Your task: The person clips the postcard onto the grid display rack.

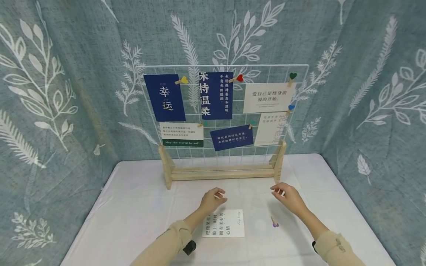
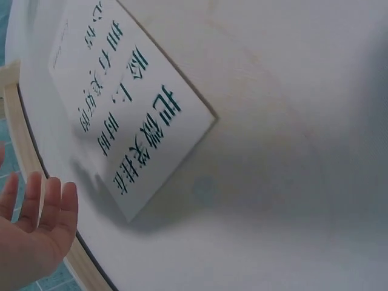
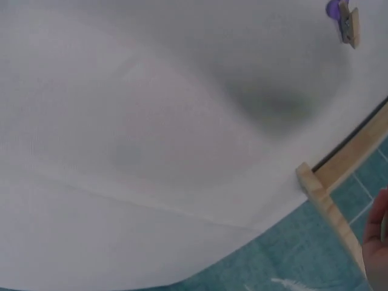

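Note:
My left hand (image 1: 212, 202) hovers just above the far edge of a white card (image 1: 235, 225) with dark green writing, its fingers loosely bent and holding nothing. In the left wrist view the same card (image 2: 130, 103) lies flat, apart from the fingers (image 2: 51, 206). Off to the right, my right hand (image 1: 287, 197) is raised over the table with loosely curved fingers and nothing visible in them. A small wooden clothespin (image 1: 274, 221) with a purple decoration lies on the tabletop between the card and my right arm; the right wrist view also has this clothespin (image 3: 348, 27).
Behind the hands stands a white wire grid (image 1: 193, 155) on a wooden base (image 1: 223, 174). Several cards hang on it, among them a blue card (image 1: 166, 98), held by clothespins with coloured hearts such as a red one (image 1: 239, 78). A patterned curtain (image 1: 83, 111) surrounds the white table (image 1: 133, 207).

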